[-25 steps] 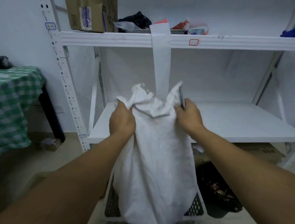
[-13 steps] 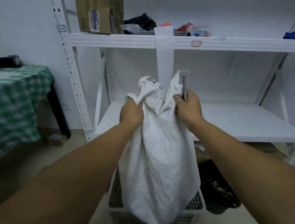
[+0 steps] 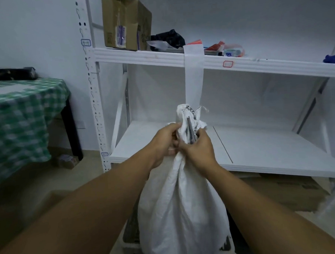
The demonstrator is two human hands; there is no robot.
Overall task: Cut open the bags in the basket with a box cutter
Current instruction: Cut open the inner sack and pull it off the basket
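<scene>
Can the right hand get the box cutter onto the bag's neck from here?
Probably yes: the right hand holds the box cutter upright against the bunched top of the bag, nothing between. The left hand grips the neck close beside it.

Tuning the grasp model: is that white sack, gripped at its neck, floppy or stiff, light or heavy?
Probably floppy: the white sack creases and bunches where the left hand and right hand gather its neck. Likely some weight: its body hangs bulged below the grip. Possibly slick, given the woven-plastic look; the right hand also holds the box cutter.
</scene>
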